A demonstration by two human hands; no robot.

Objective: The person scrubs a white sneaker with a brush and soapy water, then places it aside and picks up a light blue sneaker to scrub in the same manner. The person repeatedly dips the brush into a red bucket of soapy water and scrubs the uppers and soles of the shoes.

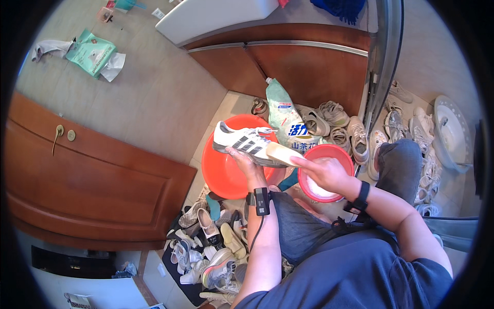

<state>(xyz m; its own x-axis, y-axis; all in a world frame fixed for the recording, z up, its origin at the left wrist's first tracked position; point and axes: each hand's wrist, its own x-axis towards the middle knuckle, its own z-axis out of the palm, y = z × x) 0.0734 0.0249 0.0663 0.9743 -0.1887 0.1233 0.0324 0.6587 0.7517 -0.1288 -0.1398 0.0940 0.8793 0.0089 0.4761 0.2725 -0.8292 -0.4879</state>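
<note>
My left hand (244,161) holds a white sneaker (233,136) with dark side stripes from below, its toe pointing right. The sneaker is over a large orange-red plastic basin (216,174). In my right hand (326,172) is a pale brush (285,153), its index finger stretched along the back; the brush lies against the sneaker's toe area, and its bristles are hidden. Below my right hand stands a smaller red basin (349,156) with white suds (320,189) in it.
A large green detergent bag (283,104) stands behind the basins. Several shoes (357,135) line the right side, near a glass door frame (386,58) and a white plastic basin (451,131). More shoes (231,241) are heaped at lower left, near a wooden door (85,174).
</note>
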